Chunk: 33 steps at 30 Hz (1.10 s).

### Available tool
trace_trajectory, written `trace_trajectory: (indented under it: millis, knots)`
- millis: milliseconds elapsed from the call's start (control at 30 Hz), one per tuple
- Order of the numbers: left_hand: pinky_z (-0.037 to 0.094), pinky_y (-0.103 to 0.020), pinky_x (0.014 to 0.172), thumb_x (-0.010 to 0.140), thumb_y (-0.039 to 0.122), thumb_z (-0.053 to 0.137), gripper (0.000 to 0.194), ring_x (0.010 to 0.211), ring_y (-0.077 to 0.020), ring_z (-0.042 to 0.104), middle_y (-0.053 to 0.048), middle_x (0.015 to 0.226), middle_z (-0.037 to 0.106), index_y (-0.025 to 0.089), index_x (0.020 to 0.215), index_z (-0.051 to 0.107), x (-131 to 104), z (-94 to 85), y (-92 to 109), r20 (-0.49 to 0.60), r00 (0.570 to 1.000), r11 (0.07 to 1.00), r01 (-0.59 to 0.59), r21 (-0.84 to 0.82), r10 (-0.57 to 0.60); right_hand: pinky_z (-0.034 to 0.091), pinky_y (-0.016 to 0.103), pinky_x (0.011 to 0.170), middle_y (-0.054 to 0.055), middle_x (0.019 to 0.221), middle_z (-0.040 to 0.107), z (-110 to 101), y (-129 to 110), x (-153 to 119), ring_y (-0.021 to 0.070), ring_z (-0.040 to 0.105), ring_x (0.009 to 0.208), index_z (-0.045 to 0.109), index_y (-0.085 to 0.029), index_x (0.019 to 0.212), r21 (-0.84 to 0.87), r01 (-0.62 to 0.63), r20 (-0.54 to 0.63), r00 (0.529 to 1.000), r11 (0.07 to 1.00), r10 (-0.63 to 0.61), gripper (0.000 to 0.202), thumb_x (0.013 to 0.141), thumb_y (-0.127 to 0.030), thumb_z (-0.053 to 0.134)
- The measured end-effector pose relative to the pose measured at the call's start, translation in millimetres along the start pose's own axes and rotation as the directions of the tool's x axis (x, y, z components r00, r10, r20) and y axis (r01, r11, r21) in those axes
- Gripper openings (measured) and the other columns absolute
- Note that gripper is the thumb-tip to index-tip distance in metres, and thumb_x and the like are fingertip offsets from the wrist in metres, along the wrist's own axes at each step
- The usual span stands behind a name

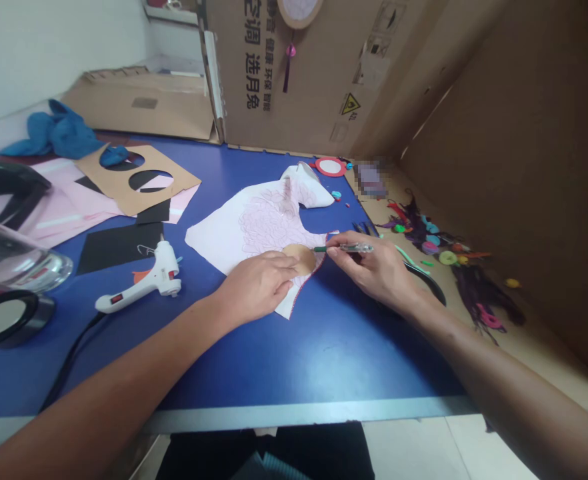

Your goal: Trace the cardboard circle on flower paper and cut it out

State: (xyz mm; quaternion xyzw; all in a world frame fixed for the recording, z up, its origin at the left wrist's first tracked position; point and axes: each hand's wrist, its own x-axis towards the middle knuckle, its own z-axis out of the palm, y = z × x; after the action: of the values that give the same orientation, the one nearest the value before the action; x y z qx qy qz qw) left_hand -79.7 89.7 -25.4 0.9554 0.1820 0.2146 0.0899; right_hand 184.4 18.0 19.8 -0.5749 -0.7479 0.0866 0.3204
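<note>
A white cloth (pixel 214 230) with a pale purple line pattern lies spread on the blue table. On it rests a round tan cardboard disc (pixel 301 257). My left hand (pixel 257 287) lies over the disc's left side, its fingers stretched out and pressing it against the cloth. In my right hand (pixel 369 263) is a pen (pixel 349 247) with a clear barrel and a dark green front end; its tip is at the disc's right edge. The cloth's lower right edge has a reddish border.
A white glue gun (pixel 147 280) lies left, near black sheets (pixel 119 248) and a cardboard piece with oval holes (pixel 124 183). A glass (pixel 19 257) stands far left. A red-rimmed oval (pixel 331 167) lies behind; colourful tassels and beads (pixel 431 240) lie right. Cardboard walls (pixel 314 80) stand behind.
</note>
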Motion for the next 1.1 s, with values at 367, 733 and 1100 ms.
trace_trajectory:
  millis: [367,733,1100]
  knots:
    - [0.063,-0.047,0.111,0.101,0.014,0.058,0.031,0.125,-0.0274,0.078,-0.01,0.134,0.082,0.019,0.12,0.083,2.4,-4.2,3.5,0.016,1.0,1.0,0.006,0.029,-0.006,0.058,0.036,0.073,0.009,0.106,0.086,-2.2,-1.5,-11.2,0.0269,0.079,0.088,0.08,-0.024,0.11,0.023,0.019,-0.002,1.0,1.0,-0.019,0.02,0.108,-0.037,0.065]
    - [0.061,-0.051,0.116,0.102,0.015,0.057,0.035,0.131,-0.0278,0.075,-0.012,0.139,0.08,0.019,0.127,0.082,0.4,-0.5,0.3,0.027,0.999,1.0,0.02,0.001,-0.02,0.047,0.032,0.056,0.008,0.088,0.081,-14.8,-10.4,-7.9,0.0206,0.069,0.064,0.078,-0.021,0.078,0.158,-0.165,-0.009,0.986,0.974,0.168,0.038,0.105,-0.046,0.067]
    - [0.063,-0.049,0.112,0.101,0.013,0.056,0.037,0.125,-0.0271,0.077,-0.011,0.132,0.083,0.02,0.127,0.082,2.6,-1.9,2.1,0.004,1.0,0.999,0.004,-0.046,-0.004,0.043,0.029,0.054,0.007,0.085,0.078,-7.5,-9.4,9.6,0.0149,0.06,0.058,0.075,-0.019,0.06,0.232,-0.216,0.088,0.976,0.948,0.201,0.053,0.103,-0.049,0.069]
